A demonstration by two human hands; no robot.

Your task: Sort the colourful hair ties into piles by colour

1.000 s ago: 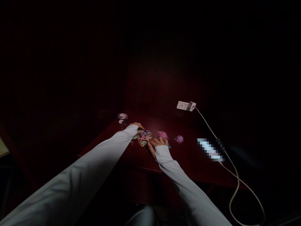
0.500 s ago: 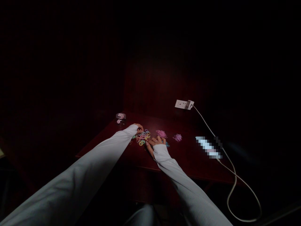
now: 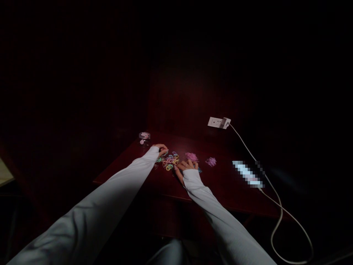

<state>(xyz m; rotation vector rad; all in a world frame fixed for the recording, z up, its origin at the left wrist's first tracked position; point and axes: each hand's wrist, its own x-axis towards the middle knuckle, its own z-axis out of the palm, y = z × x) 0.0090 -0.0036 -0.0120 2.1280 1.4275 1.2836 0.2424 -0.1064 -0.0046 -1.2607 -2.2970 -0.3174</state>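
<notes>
A mixed pile of small coloured hair ties (image 3: pixel 171 160) lies on the dark red table (image 3: pixel 165 186). At the far left edge of the pile, my left hand (image 3: pixel 161 148) is curled with thumb and fingers together; a pale greenish hair tie shows at its fingertips. My right hand (image 3: pixel 188 166) rests palm down at the pile's right side, fingers bent but apart, holding nothing visible. Beyond it sits a heap of pink bands (image 3: pixel 191 157), and farther right a smaller heap of purple bands (image 3: pixel 211 161). Some blue bands (image 3: pixel 200 170) are partly covered by my right hand.
A clear round container (image 3: pixel 144 135) with pale pink pieces stands at the table's back left. On the right lies a blurred-out, lit device (image 3: pixel 248 174), its white cable (image 3: pixel 280 202) looping past the table edge and up to a wall socket (image 3: pixel 216 122).
The whole view has shifted slightly. My left hand has drawn a little left, away from the pile, with a hair tie at its fingertips. My right hand stays beside the pile.
</notes>
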